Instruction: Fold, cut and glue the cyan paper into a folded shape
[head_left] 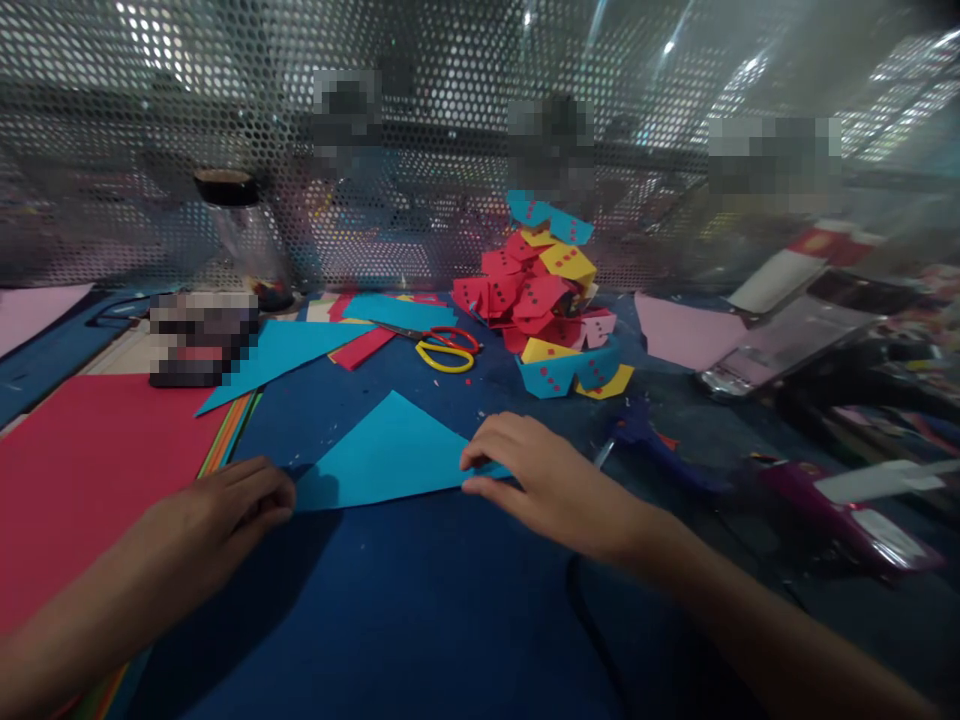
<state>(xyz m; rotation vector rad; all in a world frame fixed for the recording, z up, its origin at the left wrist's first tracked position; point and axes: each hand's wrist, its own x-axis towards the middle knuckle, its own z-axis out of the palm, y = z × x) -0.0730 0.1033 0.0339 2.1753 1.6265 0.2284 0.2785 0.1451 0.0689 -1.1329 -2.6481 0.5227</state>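
A blue paper triangle (394, 455) lies on the dark blue table in front of me, its peak pointing away and its long edge towards me. My left hand (236, 510) is at its left corner, fingers curled together, with the tips at the paper. My right hand (525, 475) holds the right corner between the thumb below and bent fingers above. Behind the triangle lie scissors (446, 350) with one red and one yellow handle. A second blue paper piece (281, 350) rests further back at the left, partly over stacked coloured sheets.
Red paper (97, 450) covers the left side, near a phone-like dark object (199, 345). Folded paper pieces (525, 290) are heaped at the back. Blue (667, 450) and purple (847, 520) glue guns, a cable and a tilted clear bottle (787, 330) occupy the right.
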